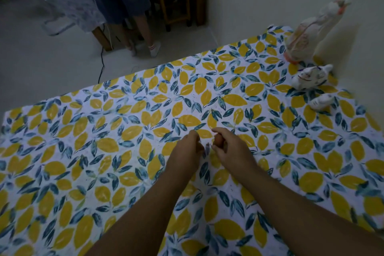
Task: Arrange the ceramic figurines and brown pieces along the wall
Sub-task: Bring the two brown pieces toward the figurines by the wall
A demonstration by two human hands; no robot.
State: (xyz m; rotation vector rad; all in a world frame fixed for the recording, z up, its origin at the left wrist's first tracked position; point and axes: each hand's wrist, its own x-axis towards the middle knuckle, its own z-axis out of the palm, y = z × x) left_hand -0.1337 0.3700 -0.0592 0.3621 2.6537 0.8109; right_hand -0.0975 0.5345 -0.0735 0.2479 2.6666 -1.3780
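Lemon-print tablecloth (124, 131), three ceramic figurines (309, 78) by wall, right hand (230, 147) holding one brown piece (218, 140)

Both my bare forearms reach up from the bottom of the frame and converge just below its centre. My left hand (188, 151) is loosely curled, back of the hand up, fingers bent downward with the tips drawn together. My right hand (230, 147) sits just beside it, nearly touching, its thumb and fingers (220, 131) pinched around a small brown piece (218, 140) that shows between them. My right forearm enters from the lower right, my left from the bottom centre.
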